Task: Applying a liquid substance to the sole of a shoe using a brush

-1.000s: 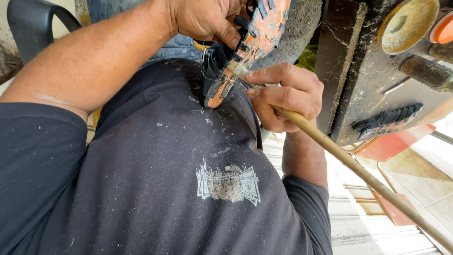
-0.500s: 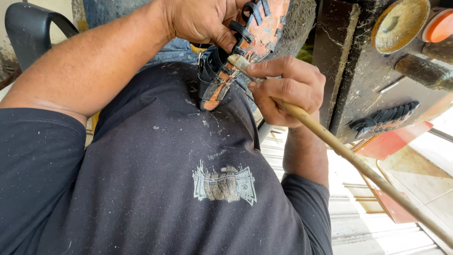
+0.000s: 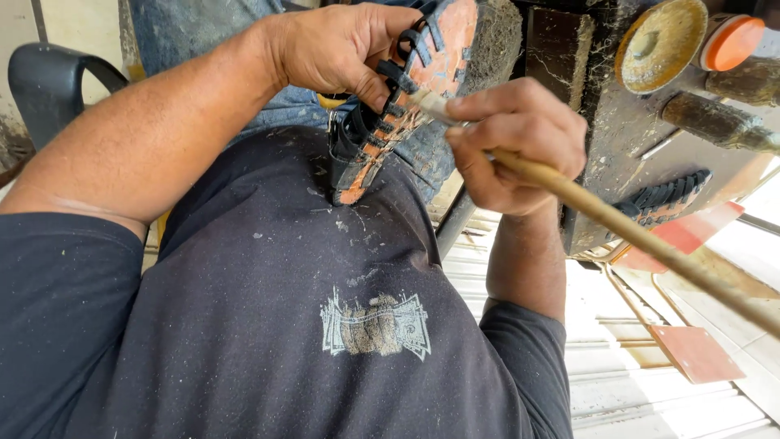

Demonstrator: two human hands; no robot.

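Item: shoe [image 3: 406, 97], black upper with an orange sole crossed by black tread bars. Held sole outward above the person's lap, against a dark, dust-flecked shirt [image 3: 268, 325]. Long axis runs diagonally, from the lower end near the chest up to the upper end at the top edge of view; which end is toe or heel cannot be told. Part of the upper is hidden behind the hands.

Handling, as judged: light, easily carried in one hand. The sole looks fairly stiff along its length with some give; the tread bars offer good purchase, so slipping seems unlikely. Not fragile. Best hold appears to be across the upper end, thumb on the sole edge, as now.

Left hand [image 3: 337, 49]: fingers curled and clamped over the upper end of the shoe, steadying it.

Right hand [image 3: 516, 138]: fingers pinched together around a long wooden stick [image 3: 650, 236], close to its working end. That pale tip touches the sole just below the left hand. The stick trails away to the lower right, out of view.

Surroundings: dark, grimy bench [image 3: 601, 138] just beyond the right hand, strung with cobwebs. On it, a round tan-coated dish [image 3: 658, 45], an orange cap [image 3: 731, 41], a dark bottle [image 3: 715, 122] lying on its side, and another orange and black sole [image 3: 666, 199]. Dark chair armrest [image 3: 57, 89] at far left. Pale slatted floor [image 3: 617, 390] below, with reddish flat pieces [image 3: 695, 354] on it.
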